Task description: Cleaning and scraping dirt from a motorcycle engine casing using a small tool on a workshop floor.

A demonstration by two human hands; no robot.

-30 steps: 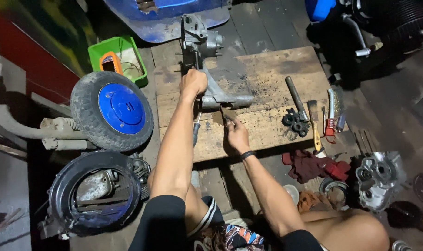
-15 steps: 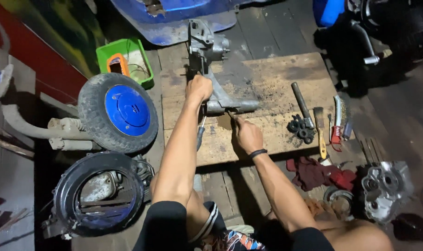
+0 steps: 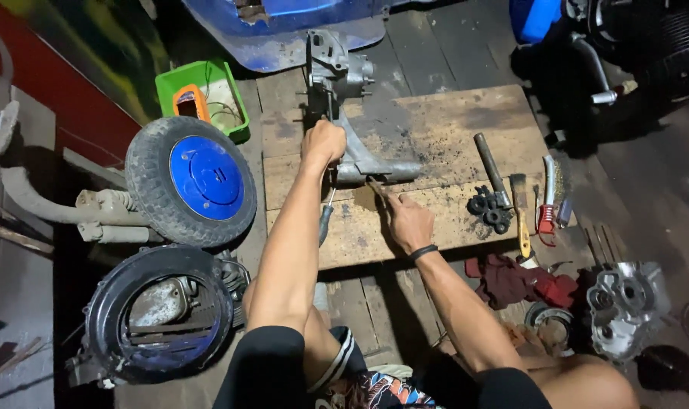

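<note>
On a stained wooden board (image 3: 450,129) mid-frame over dark floorboards, the left hand (image 3: 323,142) gripped a grey metal casing (image 3: 343,91); the right hand (image 3: 406,220) pinched a small tool (image 3: 374,187).

Casing (image 3: 344,98) lies on board (image 3: 450,121), far-left part, its arm running toward the middle. Left hand (image 3: 323,142) on casing; right hand (image 3: 406,221) just right of it, nearer the person. Hammer (image 3: 490,168), gears (image 3: 490,210) & brush (image 3: 554,198) at board's right end. Wheel (image 3: 191,180) left of board, tub (image 3: 204,95) behind wheel. Rag (image 3: 517,282) & 2nd casing (image 3: 624,307) right, near side.
</note>
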